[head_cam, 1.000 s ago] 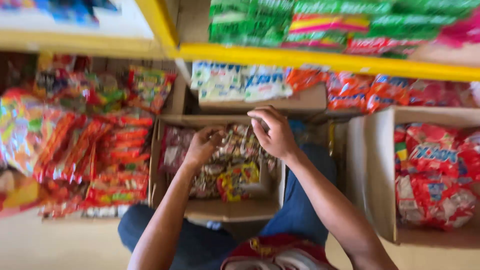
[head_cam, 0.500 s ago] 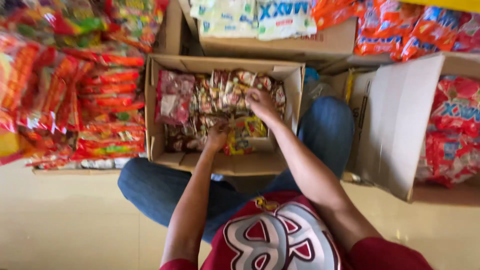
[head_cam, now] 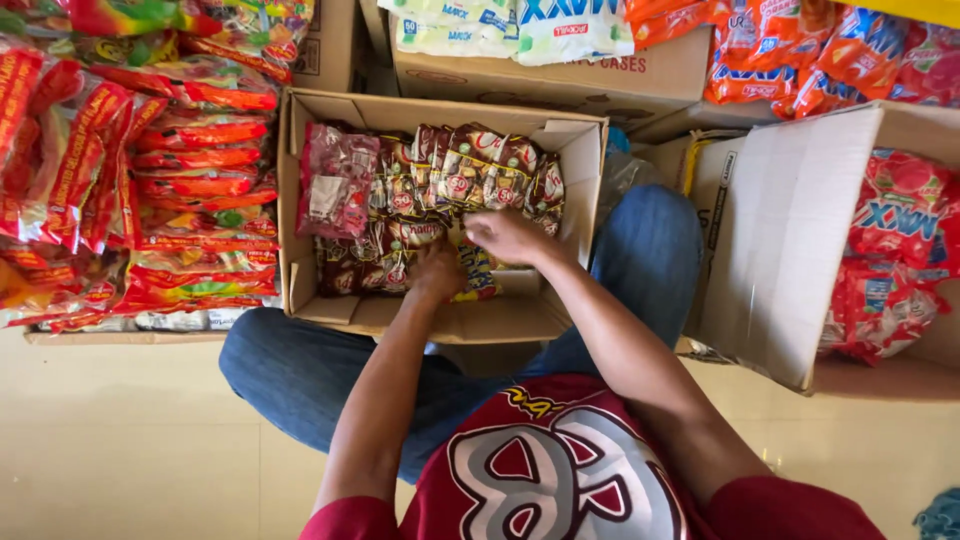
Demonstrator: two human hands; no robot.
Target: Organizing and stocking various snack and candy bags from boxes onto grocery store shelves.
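An open cardboard box [head_cam: 440,318] rests between my knees, filled with several brown snack packets [head_cam: 470,165] and a red-pink packet bag [head_cam: 333,190] at its left. My left hand [head_cam: 437,270] reaches into the box's near side, fingers curled down among the brown packets. My right hand [head_cam: 510,236] is just right of it, fingers bent over a yellow and blue packet [head_cam: 478,275]. Whether either hand has a firm grip on a packet is hidden by the fingers.
Stacks of red and orange snack bags [head_cam: 150,200] lie left of the box. A second open box [head_cam: 800,250] with red packets [head_cam: 900,250] stands at right. Another carton [head_cam: 560,70] topped with white-blue packets sits behind. Tan floor below.
Both hands have dropped deeper into the box toward its near side, and my view has tilted down, showing more of my shirt and legs.
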